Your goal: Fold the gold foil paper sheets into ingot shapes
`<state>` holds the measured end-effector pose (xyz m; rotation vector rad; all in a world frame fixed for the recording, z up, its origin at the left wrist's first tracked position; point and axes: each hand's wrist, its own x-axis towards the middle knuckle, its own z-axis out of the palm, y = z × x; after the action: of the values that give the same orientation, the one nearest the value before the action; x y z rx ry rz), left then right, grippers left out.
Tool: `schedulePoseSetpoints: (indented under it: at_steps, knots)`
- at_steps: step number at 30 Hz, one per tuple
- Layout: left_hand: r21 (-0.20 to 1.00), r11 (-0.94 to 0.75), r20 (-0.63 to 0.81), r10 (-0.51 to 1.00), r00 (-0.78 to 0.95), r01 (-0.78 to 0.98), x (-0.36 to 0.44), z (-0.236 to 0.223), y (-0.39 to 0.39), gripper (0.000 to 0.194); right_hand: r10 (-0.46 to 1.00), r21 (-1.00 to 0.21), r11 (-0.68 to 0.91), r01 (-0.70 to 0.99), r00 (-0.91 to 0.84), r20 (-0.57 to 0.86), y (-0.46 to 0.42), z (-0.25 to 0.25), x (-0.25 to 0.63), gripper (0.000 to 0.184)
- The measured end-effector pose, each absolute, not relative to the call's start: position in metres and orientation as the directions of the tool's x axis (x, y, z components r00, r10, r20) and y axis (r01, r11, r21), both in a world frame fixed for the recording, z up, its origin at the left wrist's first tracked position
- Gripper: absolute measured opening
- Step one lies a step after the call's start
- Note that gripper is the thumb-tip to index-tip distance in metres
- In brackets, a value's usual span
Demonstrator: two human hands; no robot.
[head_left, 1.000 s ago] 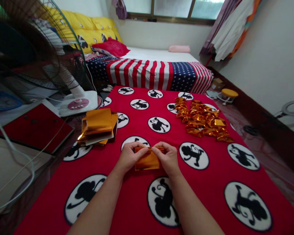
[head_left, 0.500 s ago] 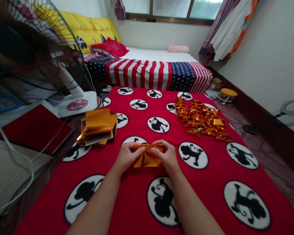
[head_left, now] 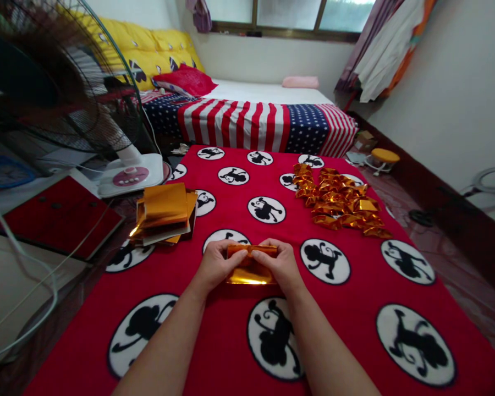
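Between my two hands is a sheet of gold foil paper [head_left: 252, 275], folded into a wide, short rectangle, just above the red cloth. My left hand [head_left: 218, 265] grips its left side, thumb on the face and fingers behind. On the right side my right hand [head_left: 281, 264] grips it the same way, and the two thumb tips nearly meet at the upper middle. A stack of flat gold foil paper [head_left: 165, 206] lies to the left, beyond my left hand. Several folded, shiny gold foil pieces [head_left: 338, 201] sit in rows at the far right.
A red cloth with monkey patches [head_left: 266, 210] covers the table. An electric fan [head_left: 132, 170] stands at the left beside a red-topped cabinet [head_left: 58, 212]. Behind the table is a bed with a stars-and-stripes cover [head_left: 247, 124]. A yellow stool [head_left: 384, 156] stands at right.
The foil paper has tilted in my hands, and its lower part now catches bright light. Both hands have shifted very slightly; the stack and the folded pieces stay put.
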<state>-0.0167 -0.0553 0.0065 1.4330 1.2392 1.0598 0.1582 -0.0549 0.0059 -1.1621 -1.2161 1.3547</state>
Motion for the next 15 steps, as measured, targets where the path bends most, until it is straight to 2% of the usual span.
schedulePoseSetpoints:
  at_steps: [6,10,15]
  knots:
    - [0.988,-0.037,0.011,0.985,0.170,0.151,-0.0140,0.0069,-0.0538,0.023,0.997,-0.996,-0.042,-0.073,-0.073,-0.036,-0.0560,0.0074,0.1557,0.021]
    - [0.981,-0.060,0.023,0.980,0.198,0.186,-0.0134,0.0072,-0.0543,0.021,0.994,-0.993,-0.059,-0.102,-0.097,-0.049,-0.0564,0.0055,0.1562,0.022]
    - [0.989,-0.028,-0.004,0.977,0.214,0.147,-0.0112,0.0099,-0.0552,0.017,0.989,-0.986,-0.091,-0.140,-0.131,-0.072,-0.0571,0.0043,0.1575,0.025]
